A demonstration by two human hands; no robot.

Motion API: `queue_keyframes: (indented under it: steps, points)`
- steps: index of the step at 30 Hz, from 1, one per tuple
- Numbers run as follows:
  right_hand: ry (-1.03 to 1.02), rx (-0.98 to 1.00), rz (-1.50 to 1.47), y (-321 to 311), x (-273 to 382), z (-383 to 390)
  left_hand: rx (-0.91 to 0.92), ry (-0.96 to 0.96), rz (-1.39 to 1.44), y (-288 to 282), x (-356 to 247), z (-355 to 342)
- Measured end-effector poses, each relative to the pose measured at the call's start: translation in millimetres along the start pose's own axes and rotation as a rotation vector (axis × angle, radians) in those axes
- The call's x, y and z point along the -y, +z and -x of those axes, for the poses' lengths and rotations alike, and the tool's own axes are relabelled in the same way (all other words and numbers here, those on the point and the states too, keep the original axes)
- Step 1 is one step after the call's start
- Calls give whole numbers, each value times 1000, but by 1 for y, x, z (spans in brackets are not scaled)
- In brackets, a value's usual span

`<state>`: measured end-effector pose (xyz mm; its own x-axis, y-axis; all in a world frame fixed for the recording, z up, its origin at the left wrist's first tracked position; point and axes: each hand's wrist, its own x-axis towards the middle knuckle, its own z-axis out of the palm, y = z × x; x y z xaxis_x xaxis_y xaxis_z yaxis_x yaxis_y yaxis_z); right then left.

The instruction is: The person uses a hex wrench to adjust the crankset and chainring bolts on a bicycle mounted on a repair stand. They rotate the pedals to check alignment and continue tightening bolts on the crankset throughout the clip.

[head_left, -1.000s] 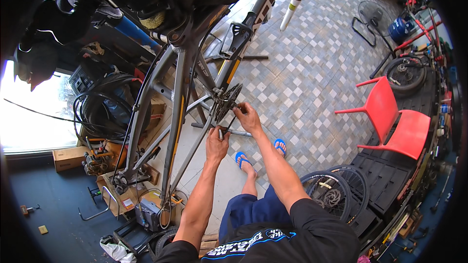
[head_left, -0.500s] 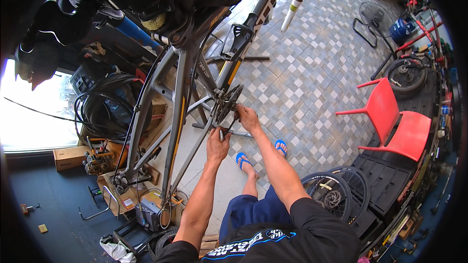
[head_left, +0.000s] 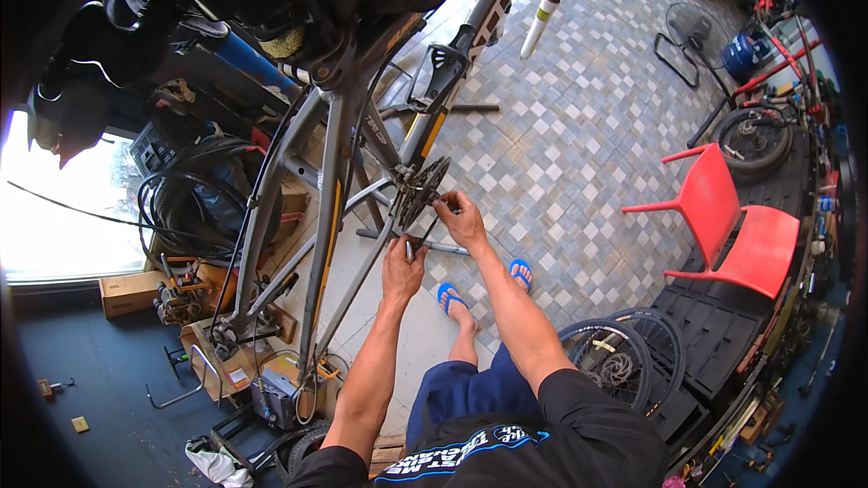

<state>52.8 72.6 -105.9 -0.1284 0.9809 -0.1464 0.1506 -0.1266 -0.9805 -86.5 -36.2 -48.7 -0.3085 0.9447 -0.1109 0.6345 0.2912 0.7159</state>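
Observation:
A grey bicycle frame [head_left: 336, 208] hangs tilted, its wheels off. Its chainrings [head_left: 421, 194] sit at the bottom bracket, with a dark crank arm [head_left: 429, 233] slanting down from them. My left hand [head_left: 402, 269] is closed round the lower end of the crank arm; a small silvery piece sticks up between its fingers, its kind unclear. Beside the right face of the chainrings, my right hand [head_left: 462, 221] has thumb and fingers curled together in a pinch. What lies between those fingertips is too small to make out.
A red plastic chair [head_left: 743, 239] stands at the right, with bicycle wheels [head_left: 615, 361] on the floor nearer me. Bundled black tyres [head_left: 194, 203], a cardboard box [head_left: 127, 294] and a small machine [head_left: 276, 398] lie at the left. Stand legs [head_left: 443, 247] cross beneath the frame.
My right hand has shifted slightly, its fingers lifting and drawing back a little from the chainrings. My left hand stays at the crank arm's lower end.

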Motion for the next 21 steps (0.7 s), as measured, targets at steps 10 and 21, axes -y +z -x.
queue_keyframes:
  steps: [10,21]
  points:
    - [76,52,-36,4,-14,-6,-5,9,7,-1,-4,-1]
    - [36,35,-164,12,-22,-5,-12,-4,-5,-1,-4,-1]
